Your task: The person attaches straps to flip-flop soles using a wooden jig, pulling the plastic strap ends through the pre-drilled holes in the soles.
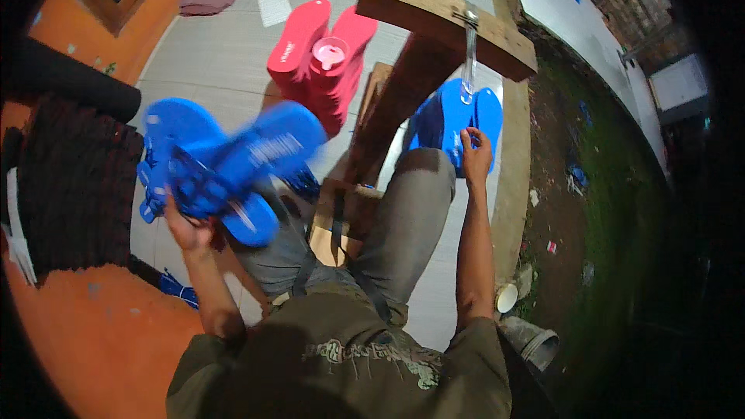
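Observation:
My left hand [188,230] is closed round a bundle of blue flip-flops [182,126] with dark blue straps, held at the left above my thigh. The topmost of them is blurred by motion. On the right, my right hand [476,157] reaches down to a stack of blue soles [450,112]. Its thumb and forefinger come together at a sole's surface; whether they grip its edge is hard to make out. Between my legs stands a wooden bench frame [369,140] with a thick crossbeam [415,4]. A clear, narrow tool [469,58] hangs from that beam.
Stacked red soles [299,46] stand ahead on the tiled floor, with a pink round container [330,54] on them. A pile of dark strips [77,186] lies at the left by an orange wall [85,334]. A concrete edge [512,209] borders grassy ground at the right.

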{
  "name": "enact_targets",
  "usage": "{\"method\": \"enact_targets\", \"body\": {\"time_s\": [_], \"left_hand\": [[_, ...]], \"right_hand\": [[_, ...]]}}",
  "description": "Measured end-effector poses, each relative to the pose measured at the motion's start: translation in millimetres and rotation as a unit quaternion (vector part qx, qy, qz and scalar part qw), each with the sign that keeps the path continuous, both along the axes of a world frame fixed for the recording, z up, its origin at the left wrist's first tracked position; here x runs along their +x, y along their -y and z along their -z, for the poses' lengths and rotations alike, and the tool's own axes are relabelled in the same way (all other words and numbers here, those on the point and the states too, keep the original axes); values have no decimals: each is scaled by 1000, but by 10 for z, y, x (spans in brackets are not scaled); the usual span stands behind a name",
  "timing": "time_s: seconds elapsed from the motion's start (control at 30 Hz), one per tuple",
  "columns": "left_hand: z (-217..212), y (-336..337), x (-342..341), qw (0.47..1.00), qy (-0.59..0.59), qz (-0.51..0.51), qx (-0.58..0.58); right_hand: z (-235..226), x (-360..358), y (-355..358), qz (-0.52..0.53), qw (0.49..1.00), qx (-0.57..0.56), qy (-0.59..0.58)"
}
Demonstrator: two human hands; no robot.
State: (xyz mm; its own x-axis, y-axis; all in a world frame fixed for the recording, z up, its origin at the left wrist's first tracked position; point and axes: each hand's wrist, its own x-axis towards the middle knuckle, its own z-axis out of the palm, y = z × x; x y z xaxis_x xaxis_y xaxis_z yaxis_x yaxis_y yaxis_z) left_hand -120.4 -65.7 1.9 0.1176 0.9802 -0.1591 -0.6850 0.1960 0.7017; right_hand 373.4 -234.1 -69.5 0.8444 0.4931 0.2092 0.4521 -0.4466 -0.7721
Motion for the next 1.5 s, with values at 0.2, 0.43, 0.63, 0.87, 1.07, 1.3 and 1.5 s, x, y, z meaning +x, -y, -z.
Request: {"method": "enact_targets", "body": {"time_s": [0.2, 0.43, 0.63, 0.87, 1.07, 1.3, 1.5], "left_hand": [[714, -1151, -1109, 964, -54, -258, -49], [1763, -2062, -2270, 945, 34, -297, -133], [1702, -1845, -1773, 951, 4, -242, -194], [101, -694, -322, 949, -171, -222, 147], [-297, 602, 1589, 864, -283, 327, 259], [-557, 574, 1780, 842, -279, 387, 251], [-1032, 387, 2055, 778, -224, 304, 502]], "right_hand": [[195, -118, -453, 28, 959, -263, 104], [301, -85, -563, 46, 941, -314, 118], [267, 2, -410, 46, 955, -284, 76], [-399, -325, 195, 80, 970, 206, -97], [-1132, -2251, 550, -184, 977, 10, -111], [-1536, -1980, 132, -146, 904, 277, -289], [-1829, -1598, 5, -349, 851, 325, -220]]}}
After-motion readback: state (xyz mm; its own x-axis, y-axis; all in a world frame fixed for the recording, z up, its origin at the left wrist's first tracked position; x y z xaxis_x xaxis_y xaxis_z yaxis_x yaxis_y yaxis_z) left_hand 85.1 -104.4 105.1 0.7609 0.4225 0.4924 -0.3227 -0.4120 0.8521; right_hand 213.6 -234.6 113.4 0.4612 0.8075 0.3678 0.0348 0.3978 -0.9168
